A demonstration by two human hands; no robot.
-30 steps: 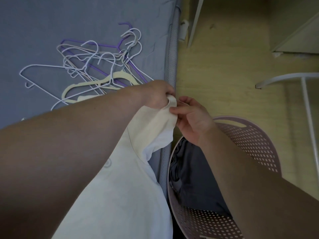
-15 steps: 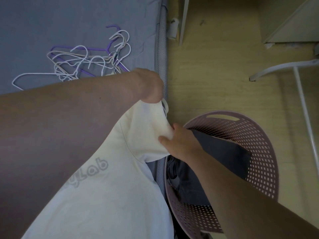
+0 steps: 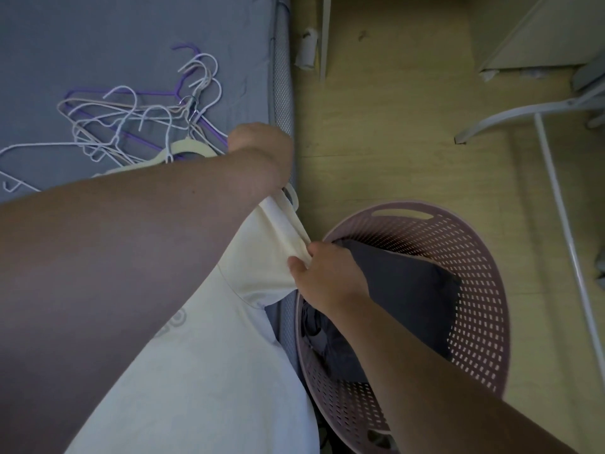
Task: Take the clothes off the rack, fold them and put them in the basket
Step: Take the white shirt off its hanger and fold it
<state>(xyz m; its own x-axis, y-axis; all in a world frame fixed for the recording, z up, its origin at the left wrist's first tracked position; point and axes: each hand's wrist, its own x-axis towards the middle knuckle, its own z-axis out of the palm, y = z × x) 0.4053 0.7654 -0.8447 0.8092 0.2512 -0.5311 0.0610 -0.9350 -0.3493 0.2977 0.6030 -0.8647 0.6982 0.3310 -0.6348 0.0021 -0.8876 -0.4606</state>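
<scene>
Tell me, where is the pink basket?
In the head view the pink basket sits on the wooden floor at lower right, beside the grey bed, with dark clothes inside and the right hand, pinching a white shirt, over its bed-side rim.

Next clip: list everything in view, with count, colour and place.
shirt: 1, white with grey print, lower left, under the left arm
basket: 1, pink, perforated, on the floor beside the bed
clothes: count unclear, dark grey, inside the basket
hangers: several, white, purple and cream, piled on the bed
bed: 1, grey cover, left side
floor: 1, light wood, right side
frame: 1, white tube, on the floor far right
cabinet: 1, pale, top right
left hand: 1, at the bed's edge, grips the shirt's sleeve end
right hand: 1, over the basket's near rim, pinches the same sleeve
</scene>
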